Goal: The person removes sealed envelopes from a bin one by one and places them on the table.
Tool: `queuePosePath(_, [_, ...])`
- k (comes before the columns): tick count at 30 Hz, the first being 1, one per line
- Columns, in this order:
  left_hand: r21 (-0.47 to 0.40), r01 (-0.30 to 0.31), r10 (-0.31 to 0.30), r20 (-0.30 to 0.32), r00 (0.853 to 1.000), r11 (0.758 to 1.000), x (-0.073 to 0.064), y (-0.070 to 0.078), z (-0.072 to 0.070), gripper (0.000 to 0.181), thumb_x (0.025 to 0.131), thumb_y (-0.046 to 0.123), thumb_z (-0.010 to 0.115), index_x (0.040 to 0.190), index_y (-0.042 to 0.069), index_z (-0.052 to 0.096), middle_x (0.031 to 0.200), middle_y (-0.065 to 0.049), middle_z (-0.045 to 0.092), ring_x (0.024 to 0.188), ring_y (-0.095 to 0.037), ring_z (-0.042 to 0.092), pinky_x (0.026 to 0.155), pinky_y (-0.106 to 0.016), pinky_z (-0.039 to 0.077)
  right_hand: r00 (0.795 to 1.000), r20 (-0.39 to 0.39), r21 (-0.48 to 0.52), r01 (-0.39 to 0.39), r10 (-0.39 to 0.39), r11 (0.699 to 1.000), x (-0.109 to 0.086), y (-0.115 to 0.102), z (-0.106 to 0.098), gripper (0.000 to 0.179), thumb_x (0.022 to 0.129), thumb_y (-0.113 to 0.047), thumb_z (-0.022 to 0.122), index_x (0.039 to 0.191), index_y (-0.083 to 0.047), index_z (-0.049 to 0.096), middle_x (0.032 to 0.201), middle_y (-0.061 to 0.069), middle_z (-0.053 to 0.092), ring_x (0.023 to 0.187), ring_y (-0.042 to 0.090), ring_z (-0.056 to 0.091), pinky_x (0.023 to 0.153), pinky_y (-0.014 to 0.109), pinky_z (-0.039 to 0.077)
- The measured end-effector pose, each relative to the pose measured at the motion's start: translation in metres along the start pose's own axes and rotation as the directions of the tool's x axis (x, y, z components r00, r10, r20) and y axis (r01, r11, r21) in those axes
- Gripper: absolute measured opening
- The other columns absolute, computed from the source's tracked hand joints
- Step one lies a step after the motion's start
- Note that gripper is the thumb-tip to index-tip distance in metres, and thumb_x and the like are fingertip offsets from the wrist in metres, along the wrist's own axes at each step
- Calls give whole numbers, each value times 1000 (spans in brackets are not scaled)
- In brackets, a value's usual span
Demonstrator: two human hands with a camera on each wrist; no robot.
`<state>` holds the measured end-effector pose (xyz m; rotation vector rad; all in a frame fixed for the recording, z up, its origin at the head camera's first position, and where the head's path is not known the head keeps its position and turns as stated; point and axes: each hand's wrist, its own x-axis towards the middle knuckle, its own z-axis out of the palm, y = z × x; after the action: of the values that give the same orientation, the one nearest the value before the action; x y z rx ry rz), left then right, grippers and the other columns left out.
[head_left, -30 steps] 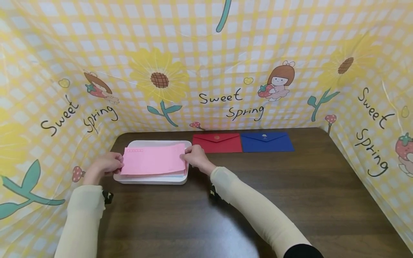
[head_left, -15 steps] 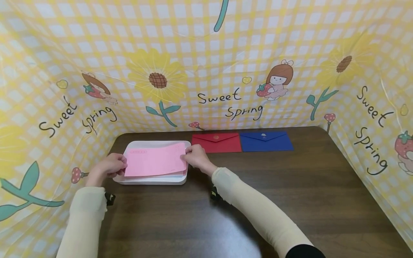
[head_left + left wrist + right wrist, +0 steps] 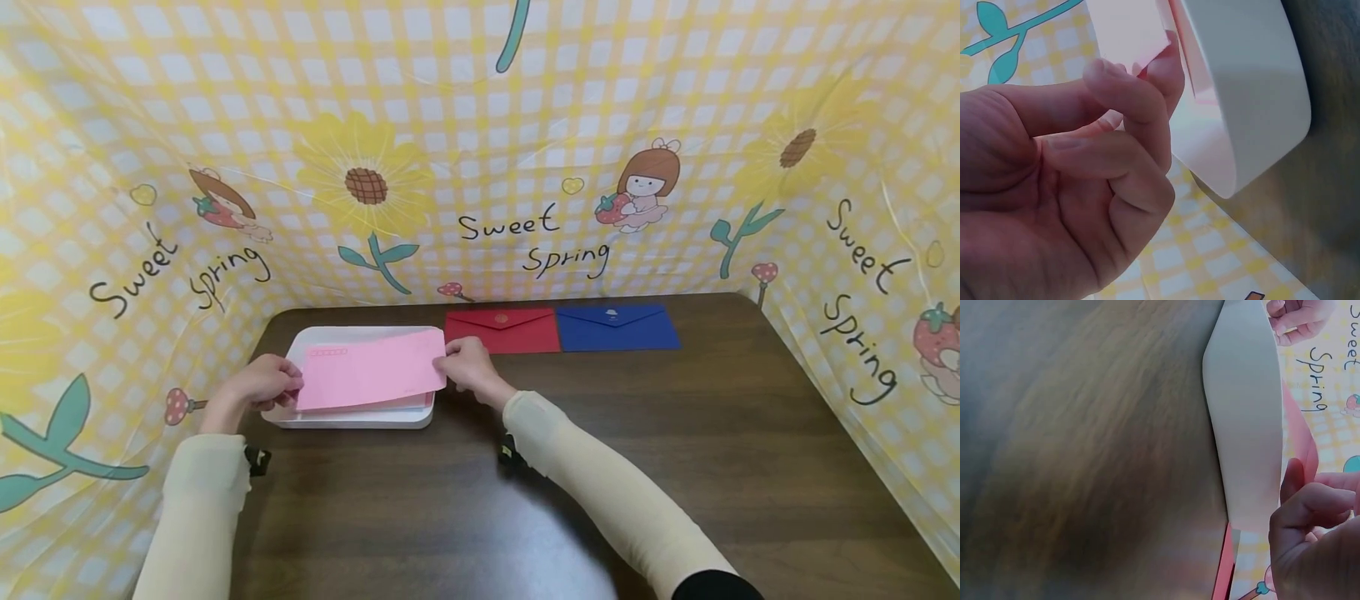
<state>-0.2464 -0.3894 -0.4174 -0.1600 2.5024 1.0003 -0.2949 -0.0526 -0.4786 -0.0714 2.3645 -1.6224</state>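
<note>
Held a pink envelope (image 3: pixel 371 372) by its two short ends, slanted over a white tray (image 3: pixel 360 422) at the far left of the table (image 3: pixel 390 508).

Reached forward in cream sleeves (image 3: pixel 197 500); pinched the left end between thumb and curled fingers of the bent left hand (image 3: pixel 272 383), and gripped the right end likewise with the right hand (image 3: pixel 471 367). Showed thin, flat paper above smooth, round-cornered tray walls. Had to the right, side by side on dark wood grain, a red envelope (image 3: pixel 510 339) and a blue envelope (image 3: pixel 618 333), pointed flaps uppermost, before yellow-checked cloth (image 3: pixel 510 125).
</note>
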Motion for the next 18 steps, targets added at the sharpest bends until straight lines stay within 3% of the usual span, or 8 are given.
queuePosePath(9, [-1, -37, 37, 39, 999, 999, 0, 4, 4, 22, 106, 1, 52, 112, -18, 62, 80, -7, 70, 65, -13, 61, 51, -22, 41, 998, -19, 26, -59, 60, 998, -1, 7, -9, 11, 94, -15, 78, 96, -4, 78, 78, 9, 67, 66, 26, 58, 52, 30, 50])
queuePosePath(18, [56, -93, 91, 22, 996, 994, -5, 7, 13, 23, 106, 4, 53, 110, -15, 64, 82, -7, 69, 71, -17, 64, 52, -24, 41, 997, 13, 60, -83, 82, 995, -1, 16, -19, 13, 94, -17, 78, 100, -5, 78, 91, 8, 70, 83, 32, 63, 62, 36, 57])
